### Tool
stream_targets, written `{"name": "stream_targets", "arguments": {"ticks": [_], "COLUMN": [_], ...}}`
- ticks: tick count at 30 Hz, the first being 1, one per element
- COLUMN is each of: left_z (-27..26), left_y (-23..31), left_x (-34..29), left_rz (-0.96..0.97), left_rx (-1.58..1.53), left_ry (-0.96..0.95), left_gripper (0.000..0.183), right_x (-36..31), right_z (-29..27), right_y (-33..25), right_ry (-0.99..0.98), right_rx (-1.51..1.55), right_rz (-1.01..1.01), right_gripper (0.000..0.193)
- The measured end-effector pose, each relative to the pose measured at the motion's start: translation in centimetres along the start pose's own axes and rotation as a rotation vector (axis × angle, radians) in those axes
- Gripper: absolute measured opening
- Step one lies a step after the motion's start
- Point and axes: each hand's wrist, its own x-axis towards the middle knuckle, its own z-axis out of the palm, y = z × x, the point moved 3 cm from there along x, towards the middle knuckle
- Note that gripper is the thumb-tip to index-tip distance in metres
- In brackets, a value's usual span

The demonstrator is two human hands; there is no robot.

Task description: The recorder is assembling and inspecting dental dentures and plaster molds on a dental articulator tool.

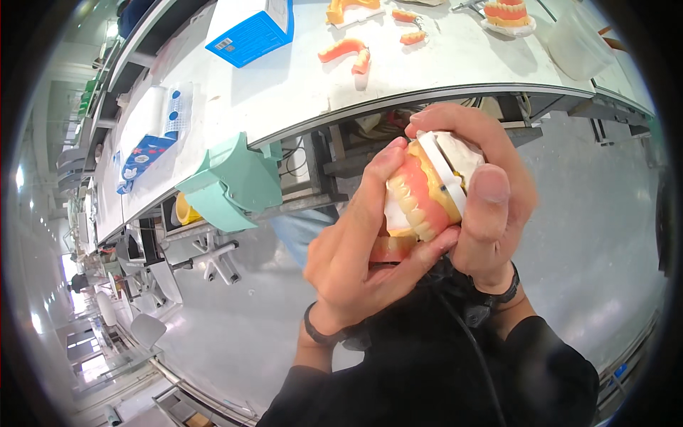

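A denture model [425, 191] with pink gums and cream teeth is held up between both hands, in front of the bench edge. Behind the gums it has a yellow layer, a white band [442, 171] and a pale plaster base [461, 155]. My left hand [352, 245] is closed on its left side, thumb and fingers touching the pink part. A second row of teeth in pink gum [393, 247] shows below, partly covered by the left fingers. My right hand [501, 196] wraps round the plaster base, its fingertips pressing the back and the band.
On the white bench [299, 92] lie loose pink dentures [345, 53], partial dentures [411, 35] and another denture on plaster [506, 16]. A blue-white box [252, 32], a translucent tub [580, 46] and a blue packet [146, 160] stand there too. A green tray [231, 181] juts from the bench front.
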Motion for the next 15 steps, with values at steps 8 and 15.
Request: {"name": "stream_targets", "arguments": {"ticks": [8,15], "left_z": [0.8,1.0], "left_y": [-1.4,-2.1], "left_x": [-0.6,0.0], "left_rz": [0.073,-0.004], "left_rx": [-0.112,-0.231], "left_ry": [0.054,-0.017], "left_gripper": [0.073,0.076], "right_x": [0.5,-0.4], "right_z": [-0.1,-0.3], "right_y": [0.2,0.9], "right_ry": [-0.199,-0.125], "right_rx": [-0.139,-0.041], "right_rz": [-0.1,0.097], "right_gripper": [0.071,0.068]}}
